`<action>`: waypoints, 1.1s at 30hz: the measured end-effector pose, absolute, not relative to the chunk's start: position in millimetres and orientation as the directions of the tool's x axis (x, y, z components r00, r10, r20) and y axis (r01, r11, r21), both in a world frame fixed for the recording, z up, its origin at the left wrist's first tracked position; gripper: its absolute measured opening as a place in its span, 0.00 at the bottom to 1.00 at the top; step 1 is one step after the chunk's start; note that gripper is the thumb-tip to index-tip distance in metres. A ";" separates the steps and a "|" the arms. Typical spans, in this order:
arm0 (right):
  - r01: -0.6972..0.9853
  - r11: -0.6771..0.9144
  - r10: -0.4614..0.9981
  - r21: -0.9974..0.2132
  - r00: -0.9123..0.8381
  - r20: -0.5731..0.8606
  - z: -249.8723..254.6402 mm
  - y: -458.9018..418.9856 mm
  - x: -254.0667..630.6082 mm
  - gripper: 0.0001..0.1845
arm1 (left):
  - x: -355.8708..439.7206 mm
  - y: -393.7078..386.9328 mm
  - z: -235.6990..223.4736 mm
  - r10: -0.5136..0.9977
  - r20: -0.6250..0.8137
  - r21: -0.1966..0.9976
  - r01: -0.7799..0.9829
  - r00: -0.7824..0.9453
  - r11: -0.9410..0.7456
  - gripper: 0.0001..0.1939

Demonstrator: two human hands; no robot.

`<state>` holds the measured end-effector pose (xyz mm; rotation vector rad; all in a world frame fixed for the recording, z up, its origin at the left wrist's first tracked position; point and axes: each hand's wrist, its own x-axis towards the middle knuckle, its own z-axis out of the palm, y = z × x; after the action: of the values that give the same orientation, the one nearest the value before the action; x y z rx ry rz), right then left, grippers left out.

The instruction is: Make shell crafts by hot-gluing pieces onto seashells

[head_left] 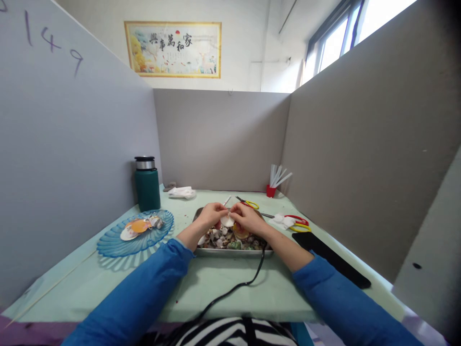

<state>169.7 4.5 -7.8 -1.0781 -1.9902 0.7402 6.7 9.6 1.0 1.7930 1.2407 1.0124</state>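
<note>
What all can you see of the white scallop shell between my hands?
The white scallop shell is fan-shaped and looks hard, with a rounded lower edge. Your left hand and right hand pinch its upper end, partly covering it, and its broad side points down. It is held above the loose shells in the metal tray. Surface detail is too small to tell.

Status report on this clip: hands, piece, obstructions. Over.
Left hand and right hand: fingertip grip on white fan-shaped shell. Shell above silver rectangular metal tray of mixed shells. Thin black cord crosses tray's near rim.
</note>
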 end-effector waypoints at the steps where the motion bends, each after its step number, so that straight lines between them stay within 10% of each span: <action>1: 0.444 0.479 0.867 -0.757 -0.372 0.331 -7.5 4.2 169.6 0.05 | 6.7 10.0 1.3 0.952 0.205 0.877 0.390 0.228 -0.282 0.10; 33: 0.531 0.512 0.855 -0.675 -0.391 0.341 -4.5 5.6 169.2 0.07 | 6.3 13.0 -0.5 0.917 0.295 0.727 0.560 0.268 -0.397 0.09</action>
<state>169.2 5.6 -4.5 -1.1273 -2.0798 0.6158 6.3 13.0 -0.5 2.0576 1.3300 0.9719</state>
